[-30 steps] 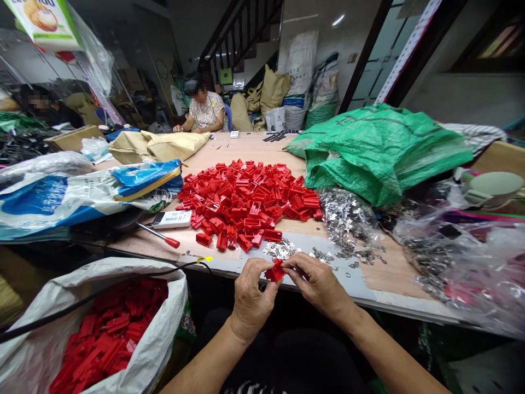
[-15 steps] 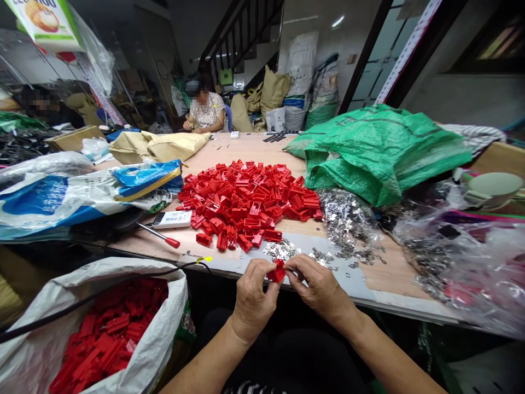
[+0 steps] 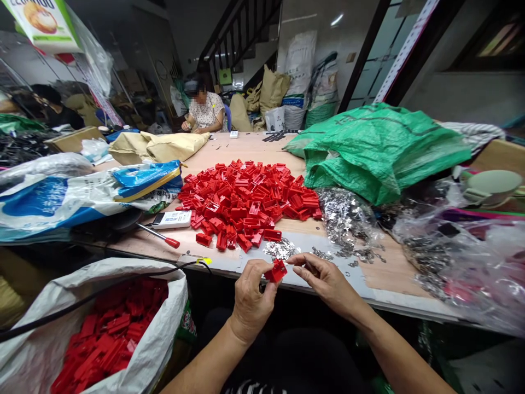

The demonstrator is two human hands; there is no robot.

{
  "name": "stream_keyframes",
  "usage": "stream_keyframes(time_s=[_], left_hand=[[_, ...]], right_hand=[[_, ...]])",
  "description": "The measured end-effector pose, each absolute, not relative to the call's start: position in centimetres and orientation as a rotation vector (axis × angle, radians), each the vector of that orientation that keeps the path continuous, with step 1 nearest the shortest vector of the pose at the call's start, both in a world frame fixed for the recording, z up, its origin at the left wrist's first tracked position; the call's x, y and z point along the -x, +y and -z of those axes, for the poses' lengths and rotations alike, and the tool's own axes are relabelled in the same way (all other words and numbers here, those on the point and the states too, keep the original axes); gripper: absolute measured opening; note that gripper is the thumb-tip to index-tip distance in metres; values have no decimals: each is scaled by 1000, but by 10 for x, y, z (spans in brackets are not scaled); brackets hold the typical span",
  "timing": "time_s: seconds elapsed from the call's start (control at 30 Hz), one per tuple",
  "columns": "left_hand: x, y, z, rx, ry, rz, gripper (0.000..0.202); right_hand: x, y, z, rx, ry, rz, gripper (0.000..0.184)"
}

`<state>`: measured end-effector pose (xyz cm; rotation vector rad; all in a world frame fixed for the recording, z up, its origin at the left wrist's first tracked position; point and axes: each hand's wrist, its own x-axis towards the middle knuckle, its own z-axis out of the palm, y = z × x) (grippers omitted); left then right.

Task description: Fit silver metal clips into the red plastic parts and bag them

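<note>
A red plastic piece, hollow and box-like, is pinched between the thumb and fingers of my left hand just over the table's front edge. My right hand is beside it, a small gap from the piece. Its thumb and index fingertips are close together and the other fingers curl in; anything they hold is too small to make out. Just beyond my hands lies a little heap of small flat silver metal bits. Behind that spreads a big pile of similar red pieces.
To the left, a white sack holds more red pieces, with a black cable across it. A red-tipped rod and a white box lie nearby. Right are a clear bag of metal bits and a green sack. A person sits opposite.
My right hand has drawn back slightly to the right, off the red piece. My left hand still holds the piece, now turned a little so more of its face shows.
</note>
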<state>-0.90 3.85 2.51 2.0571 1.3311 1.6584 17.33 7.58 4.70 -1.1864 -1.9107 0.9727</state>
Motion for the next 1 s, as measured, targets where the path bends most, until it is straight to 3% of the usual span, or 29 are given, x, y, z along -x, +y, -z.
stream_keyframes(time_s=[0.53, 1.0], left_hand=[[6, 37, -24, -2096, 1332, -1619, 24], [4, 39, -18, -2286, 1269, -1664, 29]], right_hand=[[-162, 72, -47, 1261, -2064, -766, 17], [-154, 65, -43, 1407, -1918, -803, 14]])
